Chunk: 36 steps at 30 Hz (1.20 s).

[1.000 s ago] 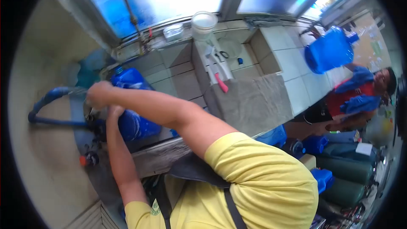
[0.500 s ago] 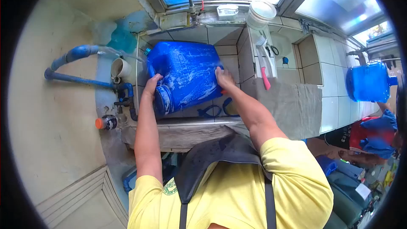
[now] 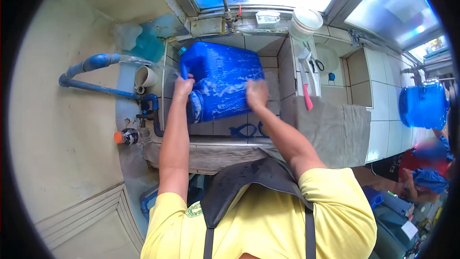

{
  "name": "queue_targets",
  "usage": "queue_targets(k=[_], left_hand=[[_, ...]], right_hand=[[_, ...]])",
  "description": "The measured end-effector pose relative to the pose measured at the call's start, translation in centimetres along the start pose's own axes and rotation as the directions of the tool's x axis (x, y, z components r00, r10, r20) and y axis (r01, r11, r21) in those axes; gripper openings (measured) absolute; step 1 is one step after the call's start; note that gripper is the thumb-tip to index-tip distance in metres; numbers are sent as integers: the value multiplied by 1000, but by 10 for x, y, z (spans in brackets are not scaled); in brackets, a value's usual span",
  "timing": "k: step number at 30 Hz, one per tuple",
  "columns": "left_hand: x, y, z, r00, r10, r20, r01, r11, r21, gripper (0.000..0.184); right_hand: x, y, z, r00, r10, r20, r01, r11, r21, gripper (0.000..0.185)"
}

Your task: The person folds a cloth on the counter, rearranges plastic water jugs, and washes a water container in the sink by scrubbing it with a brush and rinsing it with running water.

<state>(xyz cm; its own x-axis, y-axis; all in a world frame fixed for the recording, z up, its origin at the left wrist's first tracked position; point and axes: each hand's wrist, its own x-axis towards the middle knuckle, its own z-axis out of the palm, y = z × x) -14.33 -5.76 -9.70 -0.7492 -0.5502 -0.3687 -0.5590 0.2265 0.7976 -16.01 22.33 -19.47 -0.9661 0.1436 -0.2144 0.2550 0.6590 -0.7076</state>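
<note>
A blue plastic water jug (image 3: 230, 79) lies tilted in a tiled sink basin (image 3: 270, 74), its surface streaked with white suds. My left hand (image 3: 183, 87) is wrapped round the handle at its left side, near the large round cap (image 3: 195, 107). Against the jug's lower right part is my right hand (image 3: 257, 93), smeared by motion; whether anything sits under its palm is hidden. Water (image 3: 143, 61) runs from a blue pipe spout (image 3: 103, 59) toward the jug's small teal cap (image 3: 182, 51). Blue straps or loops (image 3: 243, 130) lie on the basin floor below.
A white mug (image 3: 145, 76) and an orange-capped bottle (image 3: 127, 137) stand left of the basin. To the right are a white bucket (image 3: 305, 21), a pink-handled tool (image 3: 307, 97), scissors (image 3: 318, 64) and a grey cloth (image 3: 330, 129). Farther right, a person handles another blue jug (image 3: 422, 104).
My right hand has moved from the jug's right edge onto its soapy face. The jug has turned slightly in the basin, and the whole view has shifted a little.
</note>
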Motion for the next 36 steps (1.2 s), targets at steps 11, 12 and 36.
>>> queue_targets(k=[11, 12, 36], left_hand=[[-34, -52, -23, 860, 499, 109, -488, 866, -113, 16], [-42, -52, -24, 859, 501, 108, -490, 864, -115, 16], [-40, 82, -19, 353, 922, 162, -693, 142, 707, 48]], right_hand=[[111, 20, -56, 964, -127, -235, 209, 904, 372, 50], [110, 26, -66, 912, 356, 202, -394, 633, 667, 64], [23, -141, -127, 575, -818, -27, 814, 575, -76, 49]])
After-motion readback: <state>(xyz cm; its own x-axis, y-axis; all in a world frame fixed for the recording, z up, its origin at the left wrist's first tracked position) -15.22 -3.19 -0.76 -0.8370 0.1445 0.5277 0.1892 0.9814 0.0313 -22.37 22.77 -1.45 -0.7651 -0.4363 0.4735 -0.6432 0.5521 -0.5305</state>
